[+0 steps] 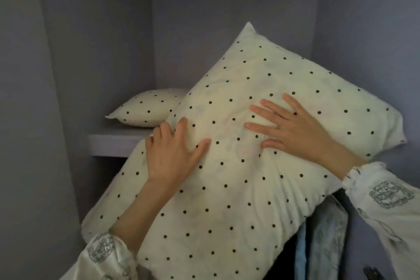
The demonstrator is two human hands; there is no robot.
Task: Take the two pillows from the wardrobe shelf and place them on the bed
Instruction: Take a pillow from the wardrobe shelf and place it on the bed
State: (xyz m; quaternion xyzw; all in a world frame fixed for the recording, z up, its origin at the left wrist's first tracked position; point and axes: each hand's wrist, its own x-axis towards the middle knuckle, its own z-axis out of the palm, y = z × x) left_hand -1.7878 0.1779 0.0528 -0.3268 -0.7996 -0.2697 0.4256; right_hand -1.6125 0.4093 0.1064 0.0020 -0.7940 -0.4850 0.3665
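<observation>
The nearer pillow (227, 143), cream with dark dots, is tilted steeply, its top corner pointing to about twelve o'clock against the wardrobe's back wall while its lower end hangs off the front edge of the shelf (113, 143) toward six o'clock. The left hand (175, 150) lies flat on its face at about nine o'clock from the pillow's middle, fingers spread and pressing into the filling; the right hand (288, 125) does the same at about two o'clock, fingers fanned wide. Neither hand pinches the fabric; both merely bear on the surface. The second pillow (145, 109) lies flat on the shelf at about ten o'clock, partly hidden behind the first. Hanging clothes (322, 234) show below at five o'clock. The likely trouble is a slip: with palms only resting on a soft, sagging pillow already half off the shelf, it could slide down between the arms or catch on the clothes beneath. Dragging it out might also pull the second pillow along and tip it off the edge.
</observation>
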